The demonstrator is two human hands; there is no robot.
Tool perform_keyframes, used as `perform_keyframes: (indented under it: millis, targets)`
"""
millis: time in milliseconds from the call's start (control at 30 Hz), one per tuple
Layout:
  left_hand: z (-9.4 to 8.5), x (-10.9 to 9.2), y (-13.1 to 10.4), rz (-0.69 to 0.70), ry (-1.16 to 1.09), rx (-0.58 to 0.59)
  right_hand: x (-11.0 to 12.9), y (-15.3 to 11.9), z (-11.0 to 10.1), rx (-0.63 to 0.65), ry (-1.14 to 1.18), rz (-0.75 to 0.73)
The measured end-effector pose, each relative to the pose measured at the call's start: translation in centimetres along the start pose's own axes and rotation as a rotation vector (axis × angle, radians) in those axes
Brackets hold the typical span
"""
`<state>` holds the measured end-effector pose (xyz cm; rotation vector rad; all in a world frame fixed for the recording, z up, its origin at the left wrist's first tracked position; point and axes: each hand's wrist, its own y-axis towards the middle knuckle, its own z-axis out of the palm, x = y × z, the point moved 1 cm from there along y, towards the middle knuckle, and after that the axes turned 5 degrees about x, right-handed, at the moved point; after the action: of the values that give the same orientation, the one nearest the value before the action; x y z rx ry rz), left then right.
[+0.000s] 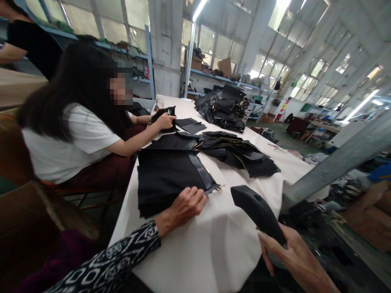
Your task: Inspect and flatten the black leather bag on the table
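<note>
Mid-batch, I'd judge: left hand [187, 205] has curled fingers at the near corner of the zip-edged black fabric stack [165, 175] on the table's [189, 252] near end, pinch or just resting, can't tell. Right hand [291, 248] grips a black curved handheld tool [255, 205], clear of the stack. More panels [241, 150] lie beyond; finished vs pending, can't tell.

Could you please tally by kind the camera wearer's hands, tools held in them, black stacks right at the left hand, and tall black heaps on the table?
Hands, the wearer's left hand and right hand: 2
Black handheld tool: 1
Black stack at the left hand: 1
Tall black heap: 1
Total: 5
</note>
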<state>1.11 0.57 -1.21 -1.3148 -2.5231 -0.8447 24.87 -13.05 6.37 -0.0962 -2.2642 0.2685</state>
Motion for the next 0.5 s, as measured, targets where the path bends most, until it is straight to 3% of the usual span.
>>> perform_keyframes:
  millis: [100,167,500]
  targets:
    - [2.2,-3.9,-1.6,-0.062,-0.081,0.076,0.1,-0.6,0.2,0.020,0.010,0.024]
    - [2.8,-5.0,-2.1,-0.140,-0.119,0.105,0.1,-0.8,0.5,0.034,0.022,0.056]
    - [3.3,-4.8,-2.0,-0.279,-0.273,0.133,0.6,0.9,4.3,0.151,0.079,0.098]
